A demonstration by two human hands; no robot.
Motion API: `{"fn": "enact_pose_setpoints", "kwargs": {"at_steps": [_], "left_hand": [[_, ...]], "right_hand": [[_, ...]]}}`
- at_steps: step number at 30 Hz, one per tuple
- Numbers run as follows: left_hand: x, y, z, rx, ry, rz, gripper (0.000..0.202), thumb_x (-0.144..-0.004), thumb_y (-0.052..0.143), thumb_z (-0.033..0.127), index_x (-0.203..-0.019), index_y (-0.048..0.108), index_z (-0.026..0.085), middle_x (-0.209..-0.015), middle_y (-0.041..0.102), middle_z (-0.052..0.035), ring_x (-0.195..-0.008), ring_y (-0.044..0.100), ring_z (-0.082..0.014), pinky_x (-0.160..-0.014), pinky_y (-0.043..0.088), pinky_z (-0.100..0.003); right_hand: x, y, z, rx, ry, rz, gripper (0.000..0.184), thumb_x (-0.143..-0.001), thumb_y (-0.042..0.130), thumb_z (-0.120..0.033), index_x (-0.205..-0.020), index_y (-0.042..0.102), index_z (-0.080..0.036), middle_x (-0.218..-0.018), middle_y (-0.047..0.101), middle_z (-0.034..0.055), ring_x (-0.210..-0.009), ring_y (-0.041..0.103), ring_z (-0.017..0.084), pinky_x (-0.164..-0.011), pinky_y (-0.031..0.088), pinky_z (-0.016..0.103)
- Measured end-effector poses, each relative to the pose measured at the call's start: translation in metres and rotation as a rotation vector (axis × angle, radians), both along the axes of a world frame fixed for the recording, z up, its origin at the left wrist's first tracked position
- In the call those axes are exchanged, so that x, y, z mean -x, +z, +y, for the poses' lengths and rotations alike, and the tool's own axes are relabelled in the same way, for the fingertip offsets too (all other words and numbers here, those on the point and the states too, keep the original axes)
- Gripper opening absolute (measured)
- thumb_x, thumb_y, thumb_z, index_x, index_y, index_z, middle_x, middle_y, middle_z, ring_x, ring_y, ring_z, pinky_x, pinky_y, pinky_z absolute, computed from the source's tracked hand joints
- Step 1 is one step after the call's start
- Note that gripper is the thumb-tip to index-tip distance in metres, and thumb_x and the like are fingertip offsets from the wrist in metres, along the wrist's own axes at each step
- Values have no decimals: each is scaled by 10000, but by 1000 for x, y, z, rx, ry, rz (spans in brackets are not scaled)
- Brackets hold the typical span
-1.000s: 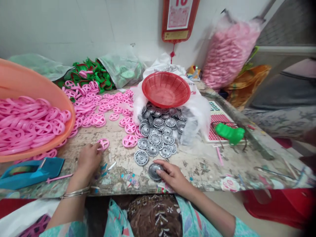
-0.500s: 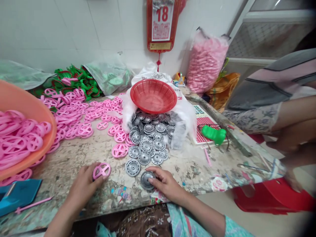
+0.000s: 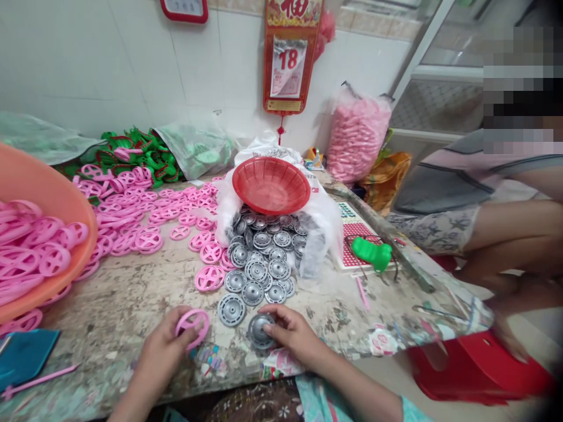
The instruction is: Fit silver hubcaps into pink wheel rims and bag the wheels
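Observation:
My left hand (image 3: pixel 165 347) pinches a pink plastic wheel (image 3: pixel 194 324), lifted on edge just above the worn table (image 3: pixel 118 305). My right hand (image 3: pixel 292 334) grips a grey silver hubcap disc (image 3: pixel 258 331) lying at the table's near edge. The two parts are a short gap apart. Just beyond them lies a pile of grey hubcap discs (image 3: pixel 259 258) spilling from a white plastic bag (image 3: pixel 323 211). Loose pink wheels (image 3: pixel 145 223) cover the table's left half.
An orange basin (image 3: pixel 57 199) of pink wheels sits at left, a red basket (image 3: pixel 271 184) on the bag, green parts (image 3: pixel 136 149) at the back. A green toy piece (image 3: pixel 372 253) lies at right. Another person's arm (image 3: pixel 519 228) sits at right, above a red stool (image 3: pixel 479 366).
My left hand took a pink wheel from the table and brought it toward the right hand. The right hand kept its hubcap disc. The camera tilted upward.

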State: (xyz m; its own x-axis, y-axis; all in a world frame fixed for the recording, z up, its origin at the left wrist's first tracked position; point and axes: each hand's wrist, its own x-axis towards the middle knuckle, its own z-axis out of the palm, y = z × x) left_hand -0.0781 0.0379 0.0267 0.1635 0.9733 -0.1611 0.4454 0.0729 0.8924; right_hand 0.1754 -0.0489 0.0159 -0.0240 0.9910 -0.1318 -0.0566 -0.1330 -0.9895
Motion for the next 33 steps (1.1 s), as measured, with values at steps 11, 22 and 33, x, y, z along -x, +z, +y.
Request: {"fn": "enact_pose_setpoints", "kwargs": {"at_steps": [11, 22, 33], "left_hand": [[-83, 7, -63, 712, 105, -1076, 202, -811, 621, 219, -1007, 634, 171, -1128, 650, -100, -1015, 610, -216, -896, 509, -404], [-81, 9, -68, 635, -35, -1132, 169, -827, 609, 231, -996, 606, 237, -1016, 673, -9, -895, 641, -137, -854, 521, -307], [-81, 16, -73, 620, -143, -1115, 88, -904, 472, 256, -967, 530, 236, -950, 638, -5, -840, 620, -122, -772, 544, -324]], "right_hand": [[24, 26, -3, -415, -68, -565, 228, -873, 522, -262, -1085, 595, -217, -937, 572, 46, -885, 531, 181, -783, 427, 312], [22, 34, -7, -486, 86, -694, 367, -895, 486, -286, -1257, 508, -232, -1045, 503, 71, -979, 484, 197, -859, 422, 344], [23, 36, -6, -242, 210, -474, 355, -952, 367, -397, -1128, 590, -183, -972, 615, 55, -909, 559, 177, -849, 435, 309]]}}
